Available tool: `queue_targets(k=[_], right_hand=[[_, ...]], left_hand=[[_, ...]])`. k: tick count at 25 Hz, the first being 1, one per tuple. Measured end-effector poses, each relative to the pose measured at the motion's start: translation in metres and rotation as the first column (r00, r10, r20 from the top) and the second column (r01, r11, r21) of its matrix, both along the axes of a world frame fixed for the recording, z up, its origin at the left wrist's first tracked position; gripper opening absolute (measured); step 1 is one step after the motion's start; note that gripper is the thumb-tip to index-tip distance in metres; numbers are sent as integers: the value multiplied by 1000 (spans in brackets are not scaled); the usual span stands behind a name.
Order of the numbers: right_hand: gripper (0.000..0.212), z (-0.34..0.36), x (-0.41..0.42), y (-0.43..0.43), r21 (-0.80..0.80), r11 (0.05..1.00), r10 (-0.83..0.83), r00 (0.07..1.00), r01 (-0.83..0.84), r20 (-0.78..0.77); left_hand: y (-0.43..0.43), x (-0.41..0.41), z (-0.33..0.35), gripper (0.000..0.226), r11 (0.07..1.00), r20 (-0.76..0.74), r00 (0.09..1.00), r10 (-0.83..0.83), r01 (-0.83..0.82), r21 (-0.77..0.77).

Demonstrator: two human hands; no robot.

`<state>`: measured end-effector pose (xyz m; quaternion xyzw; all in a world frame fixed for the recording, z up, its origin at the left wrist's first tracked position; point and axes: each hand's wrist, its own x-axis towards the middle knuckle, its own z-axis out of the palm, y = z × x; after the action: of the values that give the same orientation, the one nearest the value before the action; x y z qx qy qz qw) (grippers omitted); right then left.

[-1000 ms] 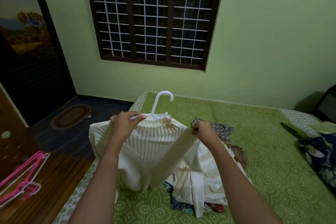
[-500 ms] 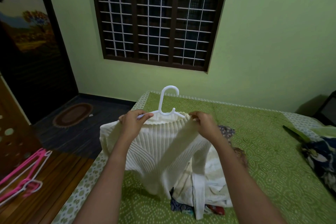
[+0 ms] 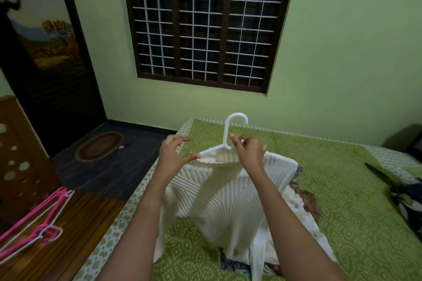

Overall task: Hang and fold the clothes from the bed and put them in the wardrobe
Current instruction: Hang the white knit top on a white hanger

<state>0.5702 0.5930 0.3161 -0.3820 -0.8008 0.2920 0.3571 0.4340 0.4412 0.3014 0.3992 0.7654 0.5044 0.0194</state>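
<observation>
— Over the bed, pinching the white hanger (image 3: 227, 132) at the foot of its hook with the right hand (image 3: 249, 153). Firm hold, with curled fingers.

— And with the left hand (image 3: 175, 155)?

— Gripping nothing, by the look of it. Spread and loosely curved, with the thumb tip right at the collar of the sweater (image 3: 228, 201).

— Hanging where, exactly?

— From the hanger, spread wide at the right shoulder and trailing by the hem onto the heap of clothes (image 3: 303, 198) on the bed (image 3: 342, 189). Cannot tell whether seated on the left side; hidden behind that hand. Not yet in the wardrobe.

— Heavy?

— Probably not. Soft ribbed knit, light and floppy. Likely to stretch if hauled by a sleeve or the collar, and to slide off smooth plastic if tipped.

— So take hold where?

— By the hook or the stem: stiff, easy to pinch. Keep level. Steady a shoulder with the free hand if needed. Lift clear of the heap before turning, to avoid dragging other pieces along.

— Anything else about?

— Pink hangers (image 3: 34, 219) on the wooden floor to the left, handy for the next piece. Beyond, a round mat (image 3: 99, 146), a dark door with a painted landscape (image 3: 45, 41) and a barred window (image 3: 205, 23).
</observation>
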Motion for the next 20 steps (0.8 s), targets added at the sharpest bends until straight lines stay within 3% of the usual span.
queue_targets(k=[2,7,10,16,20], right_hand=[[51,2,6,6,28,997,-78,996,77,32],[52,10,13,16,41,987,-160,986,158,54],[53,10,13,19,-5,981,-194,980,195,46],[54,3,17,21,-43,971,-234,971,236,52],[49,2,18,24,-55,967,-242,967,247,81]], left_hand=[[-16,-15,-9,48,996,-43,997,57,-60,-70],[-25,-14,-23,32,970,-104,993,49,-72,-232],[-17,-10,-29,24,965,-161,974,159,-188,-183],[-13,-4,-33,4,923,-75,924,374,-379,-69],[-15,-6,-40,19,939,141,930,341,-329,-97]])
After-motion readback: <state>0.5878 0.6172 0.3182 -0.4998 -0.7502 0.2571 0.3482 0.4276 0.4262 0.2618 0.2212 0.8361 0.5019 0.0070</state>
